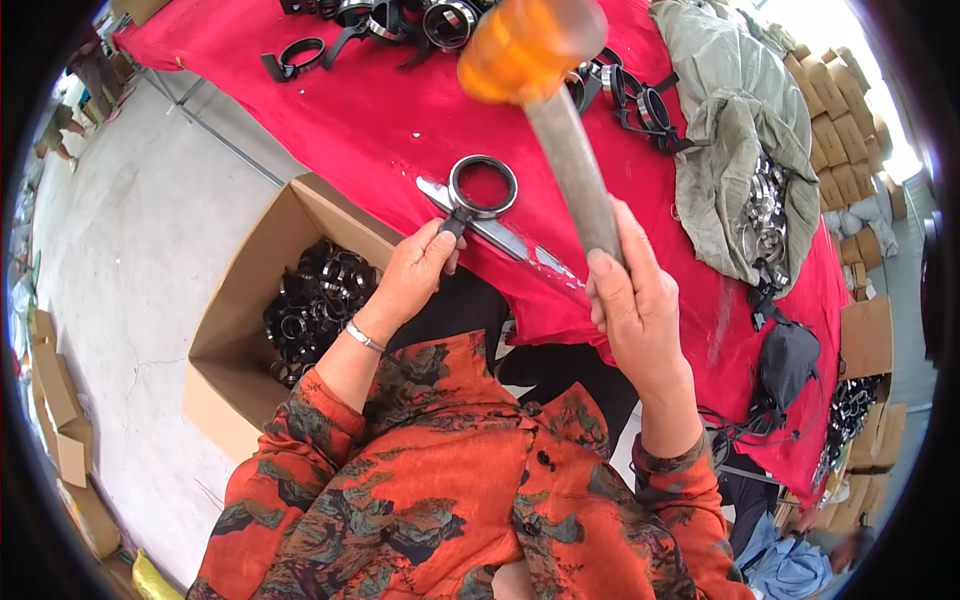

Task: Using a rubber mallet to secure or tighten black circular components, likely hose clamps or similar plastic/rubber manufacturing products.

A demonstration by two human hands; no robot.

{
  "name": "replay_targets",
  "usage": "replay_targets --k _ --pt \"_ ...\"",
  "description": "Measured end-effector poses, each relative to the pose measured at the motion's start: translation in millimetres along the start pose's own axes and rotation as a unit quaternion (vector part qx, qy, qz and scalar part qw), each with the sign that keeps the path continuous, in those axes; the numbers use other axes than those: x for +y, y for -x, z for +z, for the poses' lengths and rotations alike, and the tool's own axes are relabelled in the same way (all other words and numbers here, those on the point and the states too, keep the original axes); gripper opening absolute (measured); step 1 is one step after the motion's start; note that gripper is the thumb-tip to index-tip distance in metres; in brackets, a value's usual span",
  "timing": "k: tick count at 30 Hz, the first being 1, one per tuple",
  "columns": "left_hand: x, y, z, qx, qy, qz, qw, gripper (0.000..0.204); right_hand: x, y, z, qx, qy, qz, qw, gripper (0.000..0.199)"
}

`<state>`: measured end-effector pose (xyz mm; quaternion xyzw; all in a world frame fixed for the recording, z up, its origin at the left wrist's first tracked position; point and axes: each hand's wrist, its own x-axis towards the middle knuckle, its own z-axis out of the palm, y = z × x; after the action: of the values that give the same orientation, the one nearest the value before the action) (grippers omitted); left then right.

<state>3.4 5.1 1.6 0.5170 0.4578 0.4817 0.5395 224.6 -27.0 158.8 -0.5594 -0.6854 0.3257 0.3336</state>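
My right hand (pixel 636 300) is closed around the grey handle of a mallet (pixel 565 150). Its amber-orange head is raised over the table and slightly blurred. In my left hand (pixel 412 268) the short black handle of a ring-shaped part (pixel 482 187) is pinched between thumb and fingers. That part has a black rim with a shiny metal band. It rests at a flat metal strip (pixel 500 238) lying along the near edge of the red-covered table (pixel 400 130). The mallet head is apart from the ring, above and to its right.
Similar black ring parts (pixel 300 58) lie along the table's far side. An open cardboard box (pixel 225 330) at my left holds many more. To the right, a grey-green sack (pixel 735 180) contains metal rings, with a black pouch (pixel 787 365) nearby. Stacked cartons (pixel 840 130) stand beyond.
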Motion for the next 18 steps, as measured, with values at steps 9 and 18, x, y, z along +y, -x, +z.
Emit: replay_targets --k 9,18 --pt "26 16 -21 -0.038 -0.068 -0.009 0.997 0.026 47 -35 -12 -0.016 0.088 0.065 0.994 0.041" --pt "39 34 -166 0.138 -0.538 0.034 0.831 0.02 95 24 -65 0.067 0.209 0.085 0.972 0.035"
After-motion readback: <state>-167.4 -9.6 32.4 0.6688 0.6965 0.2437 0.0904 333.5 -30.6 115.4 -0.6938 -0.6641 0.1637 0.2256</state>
